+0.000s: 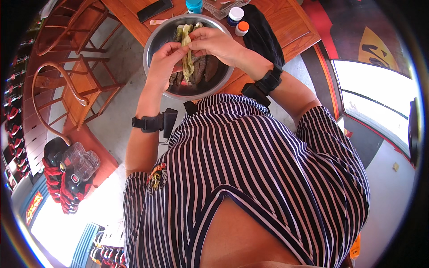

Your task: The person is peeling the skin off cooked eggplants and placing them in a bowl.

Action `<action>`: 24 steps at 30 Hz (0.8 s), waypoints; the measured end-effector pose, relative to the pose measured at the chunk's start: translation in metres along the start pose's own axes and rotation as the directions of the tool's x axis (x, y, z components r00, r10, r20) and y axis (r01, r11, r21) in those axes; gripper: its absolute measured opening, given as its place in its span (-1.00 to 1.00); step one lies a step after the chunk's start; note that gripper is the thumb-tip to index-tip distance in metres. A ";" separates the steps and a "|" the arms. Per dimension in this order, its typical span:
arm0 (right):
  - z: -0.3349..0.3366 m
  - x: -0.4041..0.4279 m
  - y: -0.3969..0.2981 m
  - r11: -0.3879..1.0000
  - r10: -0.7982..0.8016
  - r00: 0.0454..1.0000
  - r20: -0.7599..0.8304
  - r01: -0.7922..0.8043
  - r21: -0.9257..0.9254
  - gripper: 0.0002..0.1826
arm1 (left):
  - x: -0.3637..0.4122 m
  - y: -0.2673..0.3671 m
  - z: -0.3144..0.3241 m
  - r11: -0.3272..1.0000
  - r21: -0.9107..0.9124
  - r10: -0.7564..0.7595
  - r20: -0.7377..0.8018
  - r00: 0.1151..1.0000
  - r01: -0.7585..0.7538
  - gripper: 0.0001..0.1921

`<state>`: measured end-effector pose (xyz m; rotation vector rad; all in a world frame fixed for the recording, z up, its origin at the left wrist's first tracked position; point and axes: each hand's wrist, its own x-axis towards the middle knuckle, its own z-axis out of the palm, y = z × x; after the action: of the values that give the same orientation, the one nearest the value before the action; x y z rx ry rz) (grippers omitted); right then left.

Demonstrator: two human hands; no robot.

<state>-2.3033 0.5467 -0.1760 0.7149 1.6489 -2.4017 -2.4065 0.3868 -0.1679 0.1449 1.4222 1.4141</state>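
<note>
My left hand [167, 62] and my right hand [212, 43] meet over a round stainless steel bowl [146, 63] at the table's edge. Between their fingertips they hold a long, limp, yellow-green strip of a vegetable [187, 65], which hangs down into the bowl. It looks like peeled, cooked eggplant, though I cannot tell for sure. Several dark, wrinkled, elongated pieces [200, 68] lie in the bowl below and right of the strip. More greenish pieces [179, 31] lie at the bowl's far side, partly behind my fingers.
On the wooden table [295, 25] are a black phone [155, 10], a teal-lidded jar [194, 6], a white-lidded jar [235, 16], an orange-capped bottle [242, 28], a clear plastic tray [218, 9] and a black plastic bag [264, 37]. Wooden chairs [80, 97] stand to the left.
</note>
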 end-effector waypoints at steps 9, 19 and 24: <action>-0.002 -0.001 0.000 0.989 0.050 0.999 0.021 -0.052 0.138 -0.68 | 0.000 0.000 -0.007 0.997 -0.074 0.023 -0.001 1.000 -0.023 -0.85; 0.003 -0.010 0.045 0.958 0.276 0.916 0.292 -0.286 -0.010 -0.33 | 0.019 -0.006 -0.028 0.939 -0.340 -0.042 0.025 0.999 0.048 -0.83; 0.008 -0.005 0.066 0.937 0.319 0.935 0.154 -0.336 0.096 -0.57 | 0.045 -0.028 -0.034 0.982 -0.153 -0.111 -0.019 0.994 0.107 -0.62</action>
<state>-2.2763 0.5128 -0.2270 0.7576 1.2288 -2.2650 -2.4340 0.3888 -0.2251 -0.0494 1.3183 1.4319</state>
